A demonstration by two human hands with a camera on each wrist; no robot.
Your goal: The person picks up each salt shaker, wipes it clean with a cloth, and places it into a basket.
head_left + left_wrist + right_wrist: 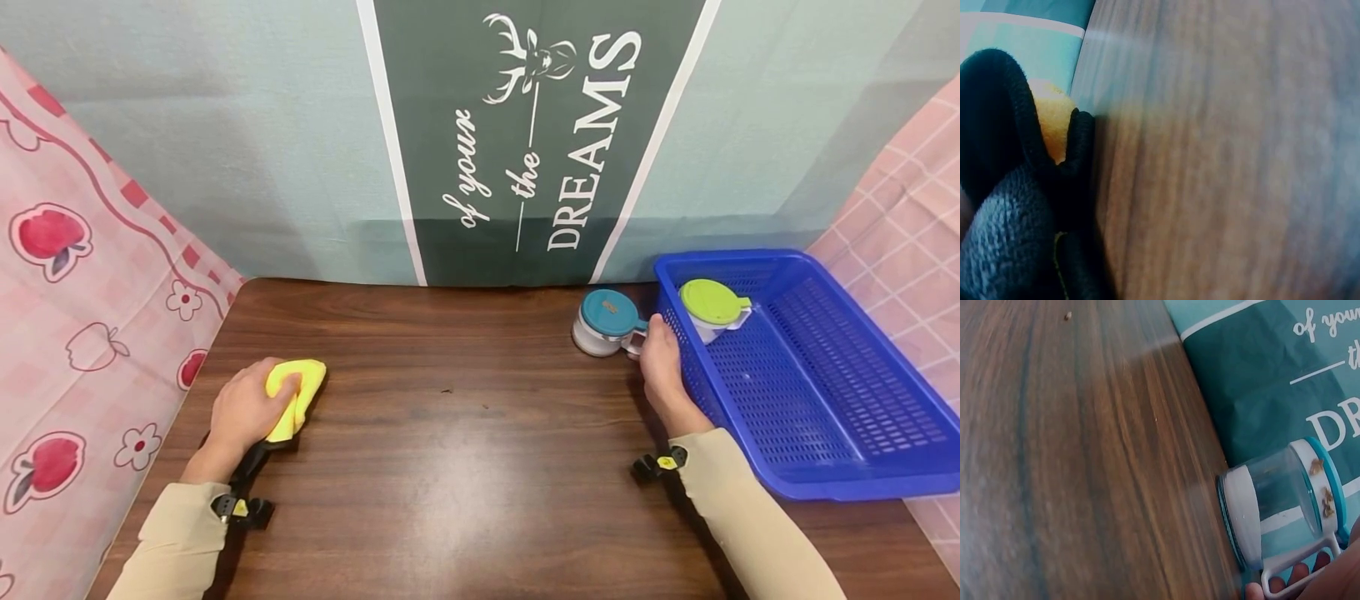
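At the table's left side, my left hand (246, 406) grips a folded yellow cloth (306, 392), its thumb over the top. In the left wrist view only a bit of the cloth (1054, 122) shows past a black strap. On the right, my right hand (663, 363) holds the white handle of a clear seasoning jar (597, 340) with a teal lid. The jar stands upright at the back of the table. In the right wrist view, the jar (1279, 494) has a white layer at its bottom and brown bits on its lid rim, with fingers through the handle.
A blue plastic basket (795, 392) stands right of my right hand, holding another jar (708, 304) with a lime-green lid. Small dark crumbs (447, 391) lie on the wooden table (450, 492). A printed cloth (517, 150) hangs along the back edge.
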